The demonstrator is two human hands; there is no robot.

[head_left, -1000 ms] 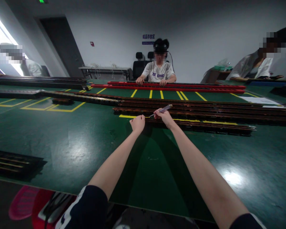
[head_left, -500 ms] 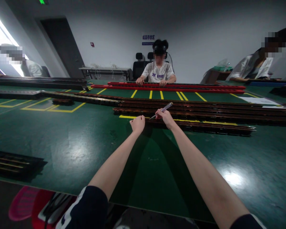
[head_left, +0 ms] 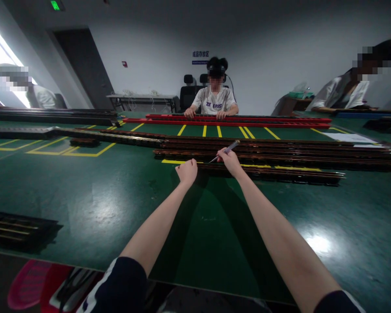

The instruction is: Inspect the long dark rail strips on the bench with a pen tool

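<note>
A long dark strip [head_left: 280, 174] lies across the green table, nearest to me among the central strips. My left hand [head_left: 187, 171] is closed at its left end, with the fingers curled around that end. Just to the right, my right hand [head_left: 228, 161] grips a slim pen-like tool [head_left: 232, 147], whose thin tip points down and left to the strip between my hands. Behind them lies a stack of long dark strips [head_left: 280, 152], with yellow tape [head_left: 172, 161] along its front.
Across the green table [head_left: 117, 187], a person [head_left: 215, 98] rests both hands on red rails [head_left: 263, 121]. More people sit at far left and far right. Dark strips [head_left: 13, 226] lie at the near left; pink and red stools [head_left: 29, 282] stand below the edge.
The tool and my right hand have shifted slightly right along the strip, away from my left hand. The whole view has tilted a little. My left hand stays closed at the strip's end.
</note>
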